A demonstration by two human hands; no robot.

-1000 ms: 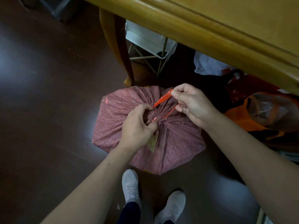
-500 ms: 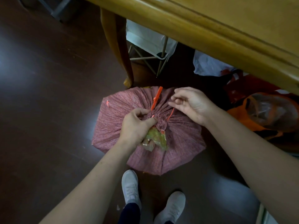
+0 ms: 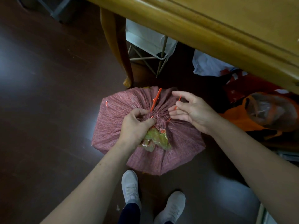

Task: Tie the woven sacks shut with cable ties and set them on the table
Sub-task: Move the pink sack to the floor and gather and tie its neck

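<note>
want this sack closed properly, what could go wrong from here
The tie looks unthreaded, both ends sticking out; only the left hand grips the sack at its neck, so easing off may let the gathers spread.
Green plastic pokes out below the neck and may stay outside the tie.

A dark brown polished floor (image 3: 48, 110) catches pale patches of light. A honey-coloured wooden desk (image 3: 226, 21) with a moulded edge fills the upper right, its curved leg (image 3: 116, 46) planted on the floor. Beneath it sit a white folding rack (image 3: 145, 38), a white bag (image 3: 208, 65) and an orange bag (image 3: 239, 117).
</note>
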